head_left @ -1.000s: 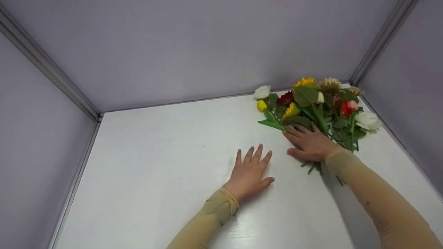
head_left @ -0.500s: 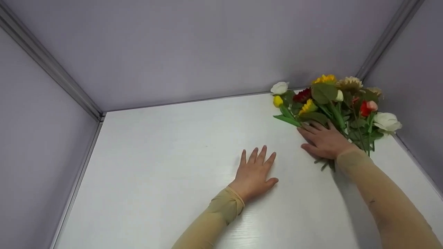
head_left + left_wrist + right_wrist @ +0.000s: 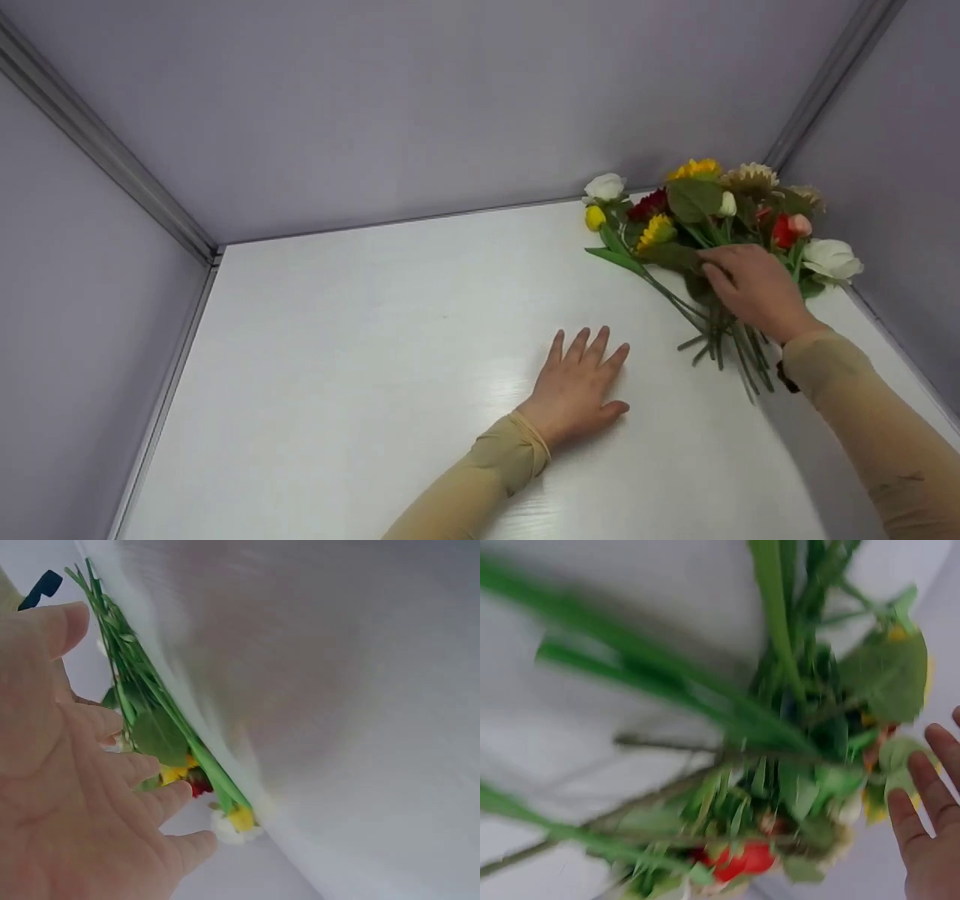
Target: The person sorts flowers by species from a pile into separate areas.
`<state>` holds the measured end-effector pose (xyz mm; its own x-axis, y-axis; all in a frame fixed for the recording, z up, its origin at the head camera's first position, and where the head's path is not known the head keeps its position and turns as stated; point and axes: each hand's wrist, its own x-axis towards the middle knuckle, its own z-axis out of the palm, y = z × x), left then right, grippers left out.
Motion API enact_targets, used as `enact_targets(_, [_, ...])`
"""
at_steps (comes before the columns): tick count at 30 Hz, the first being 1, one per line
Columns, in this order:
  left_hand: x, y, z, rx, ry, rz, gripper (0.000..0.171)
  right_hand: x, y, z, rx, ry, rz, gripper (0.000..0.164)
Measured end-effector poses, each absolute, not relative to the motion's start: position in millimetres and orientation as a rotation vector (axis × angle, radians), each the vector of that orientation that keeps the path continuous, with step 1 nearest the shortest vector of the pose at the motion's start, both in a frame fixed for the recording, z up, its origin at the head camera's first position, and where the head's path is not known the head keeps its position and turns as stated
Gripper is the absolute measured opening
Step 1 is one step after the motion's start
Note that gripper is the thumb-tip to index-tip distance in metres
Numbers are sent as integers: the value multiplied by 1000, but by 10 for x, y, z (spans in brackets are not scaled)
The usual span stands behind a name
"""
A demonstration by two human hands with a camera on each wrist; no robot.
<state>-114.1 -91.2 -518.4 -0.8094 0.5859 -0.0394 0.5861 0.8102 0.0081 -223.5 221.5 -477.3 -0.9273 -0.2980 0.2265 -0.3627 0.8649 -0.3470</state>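
Note:
A bunch of mixed flowers point(image 3: 694, 202) lies at the table's far right corner, stems toward the near side. White blooms point(image 3: 832, 259), a yellow tulip point(image 3: 595, 218) and a red flower point(image 3: 784, 231) show among green leaves. Over the bunch is my right hand point(image 3: 754, 289), its fingertips right at a broad leaf point(image 3: 675, 256); in the right wrist view its fingers point(image 3: 934, 784) are extended beside the leaves. My left hand point(image 3: 577, 386) is spread palm down over the table, left of the stems point(image 3: 739, 352), holding nothing. Its palm point(image 3: 82, 802) fills the left wrist view's left side.
The white table point(image 3: 337, 360) is bounded by a grey back wall point(image 3: 420, 112) and side walls, with metal posts point(image 3: 112, 142) at the corners. Flower heads reach up against the back wall. A dark band point(image 3: 787, 379) shows at my right wrist.
My right hand has lifted off the stems and shifted right and up over the leaves, uncovering the stem ends. My left hand has slid slightly right and nearer, still spread.

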Motion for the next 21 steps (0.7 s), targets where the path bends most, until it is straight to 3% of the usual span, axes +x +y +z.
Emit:
enact_targets(8, [-1025,-696,-5114,1078,2942,-47,79,-2175,2898,-4750,-2,-2957,764,40])
enact_targets(21, [-995,-654,-5177,1098,2932,-67,79,-2083,3012,-4953,-50,-3112,864,42])
